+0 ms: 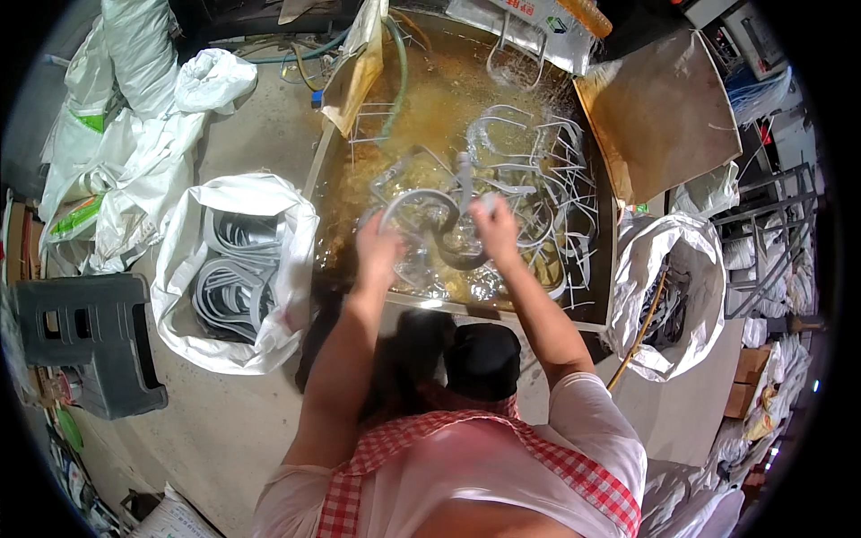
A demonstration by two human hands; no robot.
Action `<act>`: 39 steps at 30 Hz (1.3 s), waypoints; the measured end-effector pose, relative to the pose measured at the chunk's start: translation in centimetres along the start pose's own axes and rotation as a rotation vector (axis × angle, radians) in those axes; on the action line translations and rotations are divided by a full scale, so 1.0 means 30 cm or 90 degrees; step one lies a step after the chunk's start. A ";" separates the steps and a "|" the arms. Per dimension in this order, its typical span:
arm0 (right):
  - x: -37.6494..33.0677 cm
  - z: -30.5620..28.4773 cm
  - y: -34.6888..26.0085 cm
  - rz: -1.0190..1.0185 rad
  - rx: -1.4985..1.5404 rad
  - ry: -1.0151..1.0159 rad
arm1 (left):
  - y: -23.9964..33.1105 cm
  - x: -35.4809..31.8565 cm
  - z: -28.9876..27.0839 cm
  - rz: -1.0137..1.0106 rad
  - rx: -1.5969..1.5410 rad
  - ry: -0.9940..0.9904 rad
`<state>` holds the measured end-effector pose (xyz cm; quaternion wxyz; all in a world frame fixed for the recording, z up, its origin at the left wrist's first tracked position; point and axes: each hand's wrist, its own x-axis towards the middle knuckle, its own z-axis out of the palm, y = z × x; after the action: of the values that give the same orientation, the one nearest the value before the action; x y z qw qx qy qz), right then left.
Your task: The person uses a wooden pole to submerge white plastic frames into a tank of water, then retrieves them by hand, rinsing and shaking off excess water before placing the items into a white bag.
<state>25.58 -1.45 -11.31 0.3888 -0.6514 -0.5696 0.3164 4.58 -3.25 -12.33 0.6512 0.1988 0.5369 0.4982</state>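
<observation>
My left hand is closed around one end of a grey, S-curved flat strip; whether it is metal or plastic I cannot tell. At the strip's other side my right hand has its fingers wrapped round it, slightly blurred. Both hands are over the near part of a shallow tank of yellowish, rippling water. Beyond and to the right of them, several similar pale curved strips lie tangled in the water. Glare and ripples hide parts of the submerged pieces.
Left of the tank stands a white sack holding stacked grey curved strips. Another white sack, with a thin stick against it, stands right. A green hose enters the tank. A brown board leans at its right; a dark plastic stool lies far left.
</observation>
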 end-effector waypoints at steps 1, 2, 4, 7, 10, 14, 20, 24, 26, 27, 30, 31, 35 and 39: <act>0.059 -0.034 0.076 0.046 0.069 0.093 | -0.001 0.012 -0.010 0.024 -0.051 0.006; 0.100 -0.067 0.125 0.093 0.139 0.185 | 0.000 0.012 -0.014 0.032 -0.139 0.031; 0.110 -0.102 0.118 0.311 0.530 0.250 | 0.017 0.013 -0.022 0.052 -0.310 0.081; 0.074 -0.085 0.144 0.443 0.792 0.323 | 0.041 0.010 0.000 0.071 -0.398 0.145; 0.064 -0.017 0.178 0.541 0.997 0.341 | 0.006 0.020 -0.003 0.065 -0.316 0.076; 0.021 0.138 0.111 0.557 0.886 0.318 | -0.024 -0.030 0.065 -0.036 -0.164 -0.048; 0.021 0.145 0.084 0.434 0.700 0.305 | -0.042 -0.010 0.058 0.057 0.018 -0.109; 0.043 0.012 0.021 0.237 0.564 0.246 | -0.032 -0.040 0.046 0.079 0.301 -0.064; 0.081 -0.047 0.011 0.274 0.468 0.141 | -0.124 0.019 0.008 0.212 0.479 -0.004; 0.093 -0.076 -0.019 0.304 0.431 0.071 | -0.127 0.012 0.009 0.407 0.527 0.100; 0.145 -0.097 0.005 0.396 0.443 0.006 | -0.053 -0.035 0.036 0.523 0.543 -0.110; 0.158 -0.104 0.038 0.429 0.468 0.009 | -0.022 -0.068 0.072 0.354 0.453 -0.222; 0.187 -0.081 0.035 0.422 0.483 0.065 | -0.007 -0.121 0.080 0.430 0.531 -0.299; 0.133 -0.030 -0.047 -0.080 -0.111 0.155 | 0.011 -0.123 0.064 0.422 0.614 -0.213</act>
<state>26.27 2.42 -9.52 0.4163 -0.6794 -0.5828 0.1596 6.42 -5.76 -9.55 0.3736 0.7036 0.5018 0.3370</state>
